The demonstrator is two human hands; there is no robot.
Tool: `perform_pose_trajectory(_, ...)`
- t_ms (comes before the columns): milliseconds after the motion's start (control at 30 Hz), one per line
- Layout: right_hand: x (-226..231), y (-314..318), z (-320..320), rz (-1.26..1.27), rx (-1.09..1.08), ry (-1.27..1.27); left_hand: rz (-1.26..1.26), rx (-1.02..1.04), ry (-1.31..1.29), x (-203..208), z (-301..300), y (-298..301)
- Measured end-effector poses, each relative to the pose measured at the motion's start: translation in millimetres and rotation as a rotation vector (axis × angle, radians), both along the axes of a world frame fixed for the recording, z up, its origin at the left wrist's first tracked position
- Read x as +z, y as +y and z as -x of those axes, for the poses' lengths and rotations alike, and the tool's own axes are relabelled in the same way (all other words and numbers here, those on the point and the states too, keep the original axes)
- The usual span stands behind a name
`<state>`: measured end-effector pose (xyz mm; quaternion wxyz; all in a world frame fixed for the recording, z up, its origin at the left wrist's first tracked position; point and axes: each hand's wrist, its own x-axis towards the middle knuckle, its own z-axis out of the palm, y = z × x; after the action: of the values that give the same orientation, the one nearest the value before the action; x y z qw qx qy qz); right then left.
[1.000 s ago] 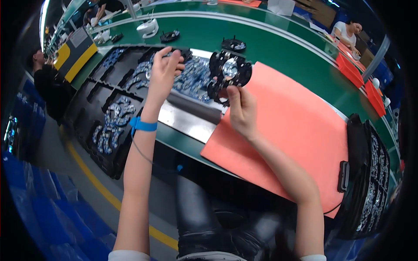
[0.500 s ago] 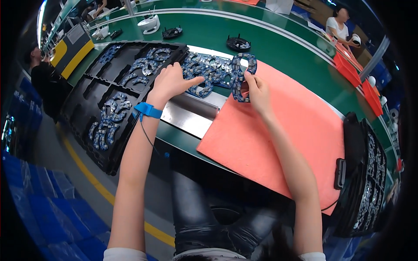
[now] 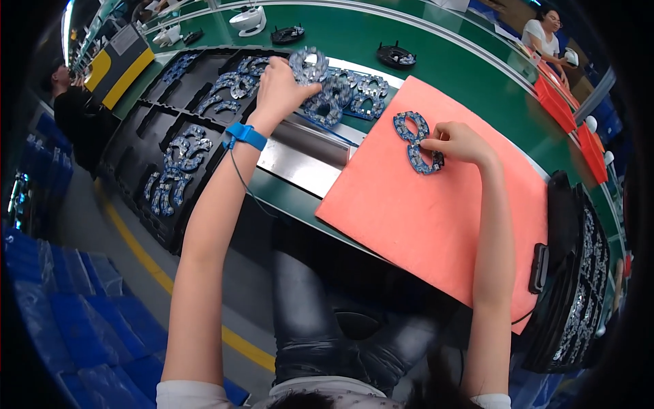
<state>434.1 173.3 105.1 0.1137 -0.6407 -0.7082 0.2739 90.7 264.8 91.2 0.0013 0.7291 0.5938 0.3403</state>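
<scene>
A figure-eight-shaped blue circuit board point(image 3: 413, 143) lies on or just over the pink mat point(image 3: 388, 204). My right hand point(image 3: 460, 143) pinches it at its middle, between thumb and fingers. Farther left, my left hand point(image 3: 281, 90) has its thumb and fingers around another ring-shaped circuit board point(image 3: 322, 70), which is raised and smeared by motion. Behind it, more joined circuit boards point(image 3: 368, 95) lie on the metal plate. A blue wrist strap point(image 3: 246, 135) with a cord sits on my left wrist.
On the left stands a black compartment tray point(image 3: 153, 129) with several curved boards. A metal fixture point(image 3: 310, 146) borders the mat. Round black parts point(image 3: 396, 56) and a white device point(image 3: 248, 22) stand on the green bench. At right is another stacked tray point(image 3: 579, 286). Two people work nearby.
My right hand has carried its board rightward and lowered it toward the pink mat. My left hand has come up with a board from the group. The view has shifted slightly.
</scene>
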Motion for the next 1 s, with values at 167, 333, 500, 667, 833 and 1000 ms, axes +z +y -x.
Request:
perform_pose_trajectory(167, -5, 4, 2, 0.019, -0.003, 0.012, -0.203, -0.036, -0.396, 28, 20, -28)
perform_pose_trajectory(333, -3, 0, -1, 0.041, 0.009, 0.046, -0.106, -0.129, -0.771, 85, 36, -133)
perform_pose_trajectory(500, -5, -6, -5, -0.379, -0.029, -0.214, -0.131, -0.149, -1.104, 45, 68, -221)
perform_pose_trajectory(667, 59, -38, 32, -0.345, 0.018, 0.242, 0.005, -0.091, -1.347, 0, 43, -283)
perform_pose_trajectory(833, 46, -105, 101, 0.180, 0.617, 0.596, 0.096, 0.019, -1.647, -40, 27, -314)
perform_pose_trajectory(1000, -17, -159, 120, 0.220, 0.335, 1.093, 0.101, 0.038, -1.836, -39, -20, -300)
